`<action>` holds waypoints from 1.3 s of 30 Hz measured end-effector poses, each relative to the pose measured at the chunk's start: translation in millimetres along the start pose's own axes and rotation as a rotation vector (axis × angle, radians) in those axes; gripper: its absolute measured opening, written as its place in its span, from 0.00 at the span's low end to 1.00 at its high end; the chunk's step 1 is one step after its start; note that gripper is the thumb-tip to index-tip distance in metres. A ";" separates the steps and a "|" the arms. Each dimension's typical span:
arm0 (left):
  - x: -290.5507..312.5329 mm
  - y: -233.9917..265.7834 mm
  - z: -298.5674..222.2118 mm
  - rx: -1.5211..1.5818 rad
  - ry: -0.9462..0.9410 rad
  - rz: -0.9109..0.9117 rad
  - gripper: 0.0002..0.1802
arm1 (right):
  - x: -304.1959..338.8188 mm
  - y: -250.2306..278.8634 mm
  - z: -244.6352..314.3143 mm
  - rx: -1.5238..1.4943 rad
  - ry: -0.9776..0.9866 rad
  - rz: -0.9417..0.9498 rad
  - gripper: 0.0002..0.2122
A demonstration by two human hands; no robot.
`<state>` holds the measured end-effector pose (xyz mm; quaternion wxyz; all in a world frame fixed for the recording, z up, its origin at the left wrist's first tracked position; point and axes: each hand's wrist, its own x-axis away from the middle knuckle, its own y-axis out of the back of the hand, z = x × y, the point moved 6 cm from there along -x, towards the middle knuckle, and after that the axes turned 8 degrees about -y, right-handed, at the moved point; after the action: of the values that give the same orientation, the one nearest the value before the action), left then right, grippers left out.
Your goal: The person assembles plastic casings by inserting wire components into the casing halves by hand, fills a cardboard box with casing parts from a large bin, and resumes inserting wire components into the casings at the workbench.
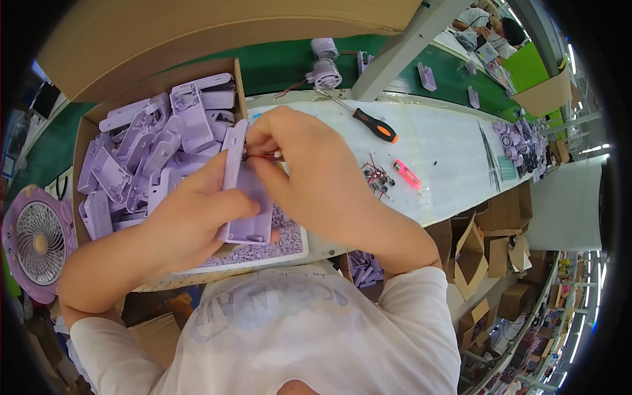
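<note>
My left hand is closed round a light purple plastic housing, an open shell with raised side walls, held tilted above the bench. The thumb lies across its inside and the fingers pass beneath. At the far end of that shell, my right hand has its fingertips pinched together inside the wall. A small part with red wires shows between those fingers; most of it is hidden by them. Below the housing, a white tray contains many tiny purple pieces.
A cardboard box full of purple housings stands left. On the white bench lie a black-and-orange screwdriver, small red-wired parts and a pink lighter-like object. A purple fan stands far left; a metal post rises behind.
</note>
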<state>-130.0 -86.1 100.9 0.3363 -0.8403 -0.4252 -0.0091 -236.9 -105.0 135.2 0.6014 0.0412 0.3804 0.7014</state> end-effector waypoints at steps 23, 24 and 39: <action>-2.7 10.1 6.6 0.027 0.019 -0.069 0.27 | -2.9 -11.0 -14.4 -0.025 -0.008 -0.008 0.10; -2.9 11.7 6.5 0.027 0.016 -0.073 0.27 | -4.9 -9.0 -19.0 -0.075 -0.078 0.010 0.11; -4.6 10.3 10.0 0.038 0.015 -0.053 0.27 | -2.1 -8.6 -3.6 0.062 0.097 0.002 0.12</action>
<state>-128.2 -87.9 86.0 0.3550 -0.8221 -0.4448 -0.0166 -231.2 -108.7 128.5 0.5800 0.0261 0.4308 0.6909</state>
